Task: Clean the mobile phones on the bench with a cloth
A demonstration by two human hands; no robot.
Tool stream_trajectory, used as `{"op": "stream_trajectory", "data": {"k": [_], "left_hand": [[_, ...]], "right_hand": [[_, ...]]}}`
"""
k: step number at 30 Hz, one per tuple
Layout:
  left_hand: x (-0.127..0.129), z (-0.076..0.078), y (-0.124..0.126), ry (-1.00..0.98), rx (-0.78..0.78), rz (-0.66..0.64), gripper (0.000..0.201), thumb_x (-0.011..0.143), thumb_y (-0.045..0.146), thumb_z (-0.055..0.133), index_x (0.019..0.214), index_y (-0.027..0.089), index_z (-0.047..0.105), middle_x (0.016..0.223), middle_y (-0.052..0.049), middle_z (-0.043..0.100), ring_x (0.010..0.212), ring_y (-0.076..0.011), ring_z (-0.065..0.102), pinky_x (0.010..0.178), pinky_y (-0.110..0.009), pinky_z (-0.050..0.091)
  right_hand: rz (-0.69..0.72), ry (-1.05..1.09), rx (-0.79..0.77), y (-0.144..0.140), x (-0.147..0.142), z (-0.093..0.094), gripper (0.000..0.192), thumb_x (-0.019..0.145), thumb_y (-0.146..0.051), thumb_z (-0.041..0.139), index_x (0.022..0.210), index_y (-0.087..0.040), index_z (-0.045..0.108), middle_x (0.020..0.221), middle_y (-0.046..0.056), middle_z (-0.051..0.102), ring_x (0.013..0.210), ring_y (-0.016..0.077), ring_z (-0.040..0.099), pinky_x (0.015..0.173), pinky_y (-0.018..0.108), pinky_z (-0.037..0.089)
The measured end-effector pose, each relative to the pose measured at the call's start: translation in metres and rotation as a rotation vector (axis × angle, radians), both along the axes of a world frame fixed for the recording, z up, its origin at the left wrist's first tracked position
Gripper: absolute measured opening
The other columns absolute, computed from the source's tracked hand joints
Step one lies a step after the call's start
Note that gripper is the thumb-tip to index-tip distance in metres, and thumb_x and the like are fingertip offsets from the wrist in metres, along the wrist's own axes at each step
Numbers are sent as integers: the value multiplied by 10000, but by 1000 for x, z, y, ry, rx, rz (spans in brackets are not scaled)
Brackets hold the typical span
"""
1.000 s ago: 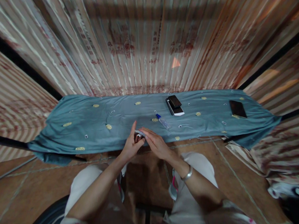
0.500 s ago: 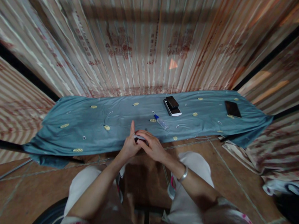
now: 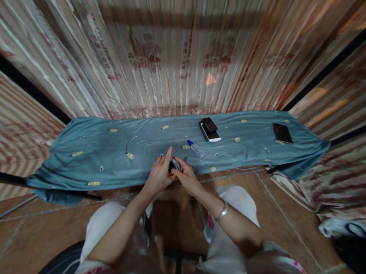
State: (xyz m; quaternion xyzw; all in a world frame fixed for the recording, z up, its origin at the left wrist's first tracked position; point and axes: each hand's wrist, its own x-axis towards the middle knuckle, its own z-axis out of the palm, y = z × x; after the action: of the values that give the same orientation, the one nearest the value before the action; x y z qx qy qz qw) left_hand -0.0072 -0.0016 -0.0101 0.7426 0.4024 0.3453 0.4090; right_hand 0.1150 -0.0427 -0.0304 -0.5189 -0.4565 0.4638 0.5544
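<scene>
Both my hands meet over the near edge of a blue-grey cloth spread on a low surface. My left hand holds a small dark object with a pale strip, index finger pointing up. My right hand pinches the same object from the right; a metal bangle sits on that wrist. What the object is stays unclear, as the fingers hide most of it.
On the cloth lie a small blue-capped bottle, two stacked phones and a dark phone at the far right. Patterned curtains hang behind. Tiled floor and my knees are below; a dark bag sits at the lower right.
My right hand has gone from lying flat over the object to pinching it with the fingertips. Both hands shifted slightly forward over the cloth's edge.
</scene>
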Motion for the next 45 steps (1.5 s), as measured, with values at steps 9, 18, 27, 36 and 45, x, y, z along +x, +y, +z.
{"op": "stream_trajectory", "data": {"k": [9,18,27,36,45], "left_hand": [[-8,10,7,-248,-285,62,867,528,300,804,1323,244,464,1096,-71,645,1111,-280,523,1024,-370,304],[2,15,1,-743,-1156,94,531,840,577,380,1048,140,600,944,-139,675,864,-262,645,729,-422,509],[12,7,-9,-806,-1223,-35,443,874,482,381,1037,138,606,969,-137,679,955,-275,637,766,-440,517],[16,7,-8,-811,-1100,212,291,886,345,422,892,160,647,681,-17,666,577,-149,614,579,-283,502],[6,-3,1,-905,-1049,253,232,811,351,544,772,147,647,717,-17,672,694,-143,635,767,-272,487]], "right_hand": [[62,386,-135,7,19,-2,408,637,-156,549,1032,-191,647,928,15,706,785,154,634,713,278,526],[192,518,-105,1,43,29,419,625,-127,587,1029,-209,661,1001,24,710,832,168,647,743,307,540],[257,58,19,4,51,22,454,763,-220,508,1212,-261,563,1136,-2,651,852,160,653,735,325,558],[172,-688,344,-5,28,13,466,934,-300,344,1392,-219,364,1462,66,352,1384,189,236,1135,440,225],[321,-784,505,-24,5,21,481,944,-253,330,1421,-203,299,1473,79,329,1378,184,251,1133,417,257]]}}
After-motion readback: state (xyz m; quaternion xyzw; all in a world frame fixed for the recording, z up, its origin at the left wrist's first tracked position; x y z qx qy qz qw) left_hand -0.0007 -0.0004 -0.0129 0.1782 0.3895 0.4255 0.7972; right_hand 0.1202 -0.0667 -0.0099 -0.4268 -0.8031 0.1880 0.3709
